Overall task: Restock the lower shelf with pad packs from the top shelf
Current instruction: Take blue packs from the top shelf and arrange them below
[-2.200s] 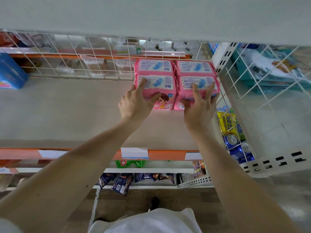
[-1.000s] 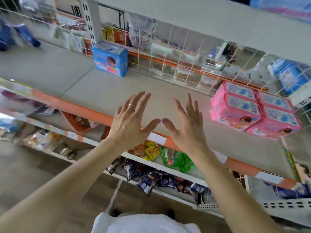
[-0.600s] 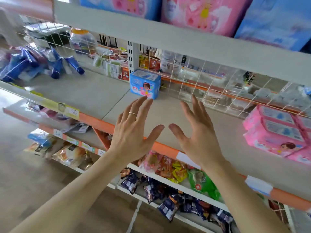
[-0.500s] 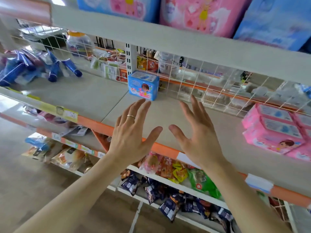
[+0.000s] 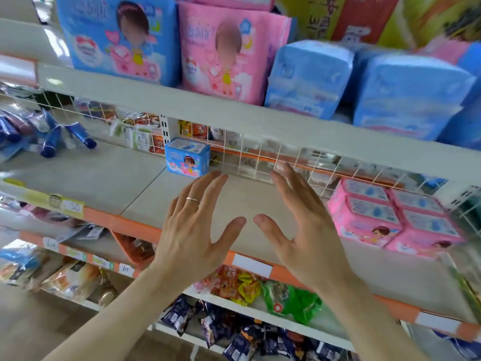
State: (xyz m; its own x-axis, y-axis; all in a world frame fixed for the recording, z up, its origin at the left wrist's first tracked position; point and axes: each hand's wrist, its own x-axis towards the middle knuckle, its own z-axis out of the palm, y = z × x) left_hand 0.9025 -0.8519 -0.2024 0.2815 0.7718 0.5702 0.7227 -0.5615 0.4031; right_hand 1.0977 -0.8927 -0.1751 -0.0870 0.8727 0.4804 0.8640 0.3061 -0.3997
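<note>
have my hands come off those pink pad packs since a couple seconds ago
Yes. Both hands, left and right, now hang open and empty left of the pink pad packs they were touching.

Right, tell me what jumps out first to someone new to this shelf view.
Two bare, open hands dominate the centre, the left hand wearing a ring and the right hand beside it, both raised before the mostly bare beige lower shelf. Stacked small pink pad packs sit at its right end; large blue and pink soft packs crowd the top shelf.
</note>
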